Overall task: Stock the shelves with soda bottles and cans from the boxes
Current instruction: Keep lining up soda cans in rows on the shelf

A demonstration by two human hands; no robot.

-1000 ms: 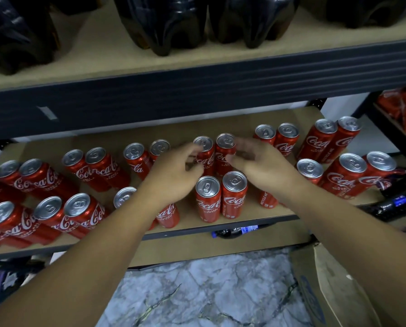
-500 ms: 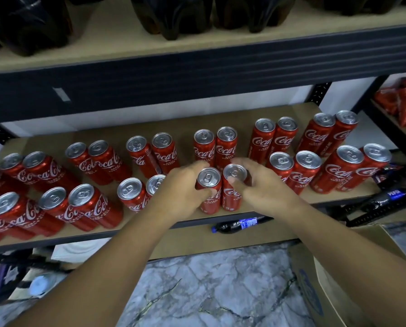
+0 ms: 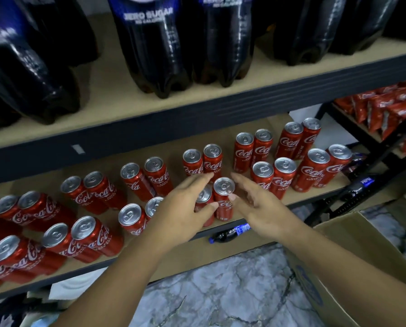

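Several red Coca-Cola cans stand in pairs on the lower shelf [image 3: 277, 125]. At its front edge stands one pair [image 3: 223, 193] between my two hands. My left hand [image 3: 183, 208] lies against the left can of that pair and partly hides it, fingers stretched out, thumb resting on the cans' front. My right hand [image 3: 256, 204] is just right of the pair with fingers spread and the thumb tip near the right can. Neither hand is closed round a can. Large dark zero-sugar bottles [image 3: 154, 43] fill the upper shelf.
An open cardboard box [image 3: 343, 253] stands on the marble floor [image 3: 221, 293] at the lower right. A small dark bottle [image 3: 230, 232] lies below the shelf edge, another [image 3: 362, 185] at the right. Red packets [image 3: 386, 109] sit on a neighbouring rack.
My hands came forward from the rear pair to the front pair, closed on it, and now have their fingers spread beside it. The view tilted up, showing more of the upper shelf.
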